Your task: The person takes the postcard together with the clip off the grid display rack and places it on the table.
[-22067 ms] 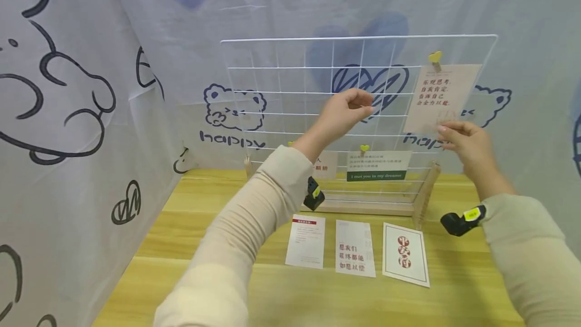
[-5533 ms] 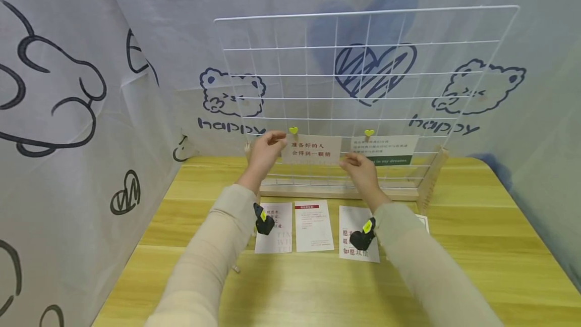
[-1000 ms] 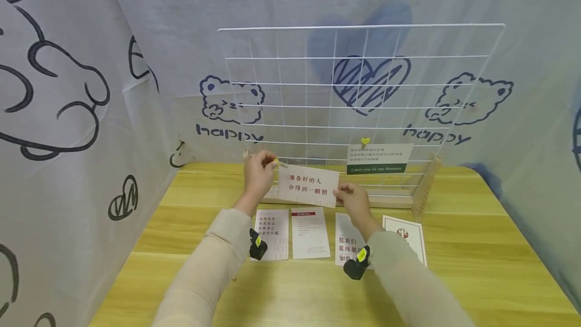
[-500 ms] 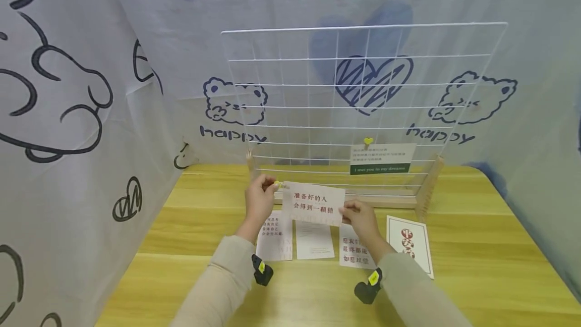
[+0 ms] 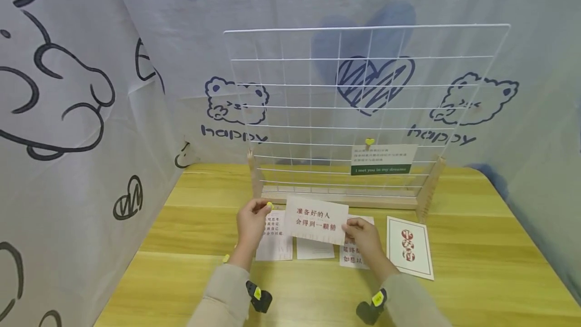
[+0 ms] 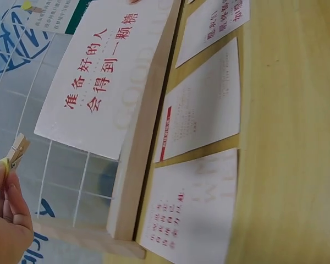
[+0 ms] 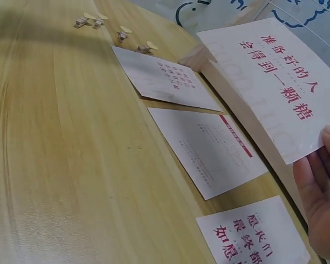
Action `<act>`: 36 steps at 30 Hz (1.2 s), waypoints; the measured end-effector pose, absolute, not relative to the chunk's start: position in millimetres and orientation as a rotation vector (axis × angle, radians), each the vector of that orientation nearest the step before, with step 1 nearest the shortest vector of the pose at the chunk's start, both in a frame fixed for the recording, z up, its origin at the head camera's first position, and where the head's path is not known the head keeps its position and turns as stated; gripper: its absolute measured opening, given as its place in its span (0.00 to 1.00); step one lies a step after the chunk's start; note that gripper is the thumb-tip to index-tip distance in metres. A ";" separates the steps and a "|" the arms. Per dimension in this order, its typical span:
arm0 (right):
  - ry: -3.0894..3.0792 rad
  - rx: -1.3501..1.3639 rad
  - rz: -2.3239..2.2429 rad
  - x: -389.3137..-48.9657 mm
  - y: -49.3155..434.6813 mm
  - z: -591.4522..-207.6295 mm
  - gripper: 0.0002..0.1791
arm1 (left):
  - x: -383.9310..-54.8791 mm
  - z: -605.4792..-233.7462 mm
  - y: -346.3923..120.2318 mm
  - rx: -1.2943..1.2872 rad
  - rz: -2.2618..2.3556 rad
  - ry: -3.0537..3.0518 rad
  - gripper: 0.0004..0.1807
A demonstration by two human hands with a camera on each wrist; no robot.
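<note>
My right hand (image 5: 364, 242) pinches the lower right corner of a white card (image 5: 316, 219) with red writing, held up above the table and slightly tilted. Between thumb and fingers of my left hand (image 5: 251, 226) is a small wooden clothespin (image 6: 18, 149) with a yellow heart, apart from the card's left edge. Behind them stands a white wire grid (image 5: 324, 85) in a wooden base (image 5: 386, 201). A card with a green band (image 5: 381, 160) hangs on the grid from another yellow-heart clothespin (image 5: 369, 142).
Under the hands a row of cards lies on the wooden table (image 5: 490, 246), among them a bordered card (image 5: 410, 247) at the right. Several more heart clothespins (image 7: 122, 34) lie at the table's left side. A printed cloth (image 5: 150, 9) hangs behind and at the left.
The clothespin has come off the card and moved left with my left hand. Both hands and the card have come down from the grid towards the table; earlier the card hung on the grid.
</note>
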State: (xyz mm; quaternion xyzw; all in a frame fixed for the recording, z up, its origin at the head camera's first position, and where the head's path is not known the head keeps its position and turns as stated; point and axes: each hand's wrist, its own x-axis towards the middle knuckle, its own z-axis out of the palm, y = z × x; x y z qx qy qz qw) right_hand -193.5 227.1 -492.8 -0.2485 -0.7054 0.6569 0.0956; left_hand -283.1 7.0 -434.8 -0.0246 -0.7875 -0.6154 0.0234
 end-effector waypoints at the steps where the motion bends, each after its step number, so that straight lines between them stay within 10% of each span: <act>1: -2.083 -0.736 1.960 -192.4 227.2 -494.5 0.10 | -281.6 -436.5 5.5 -0.053 -1.910 -2.446 0.08; 36: -2.052 -0.787 2.219 -138.4 216.7 -537.5 0.12 | -235.4 -499.8 -48.1 0.093 -1.827 -2.612 0.09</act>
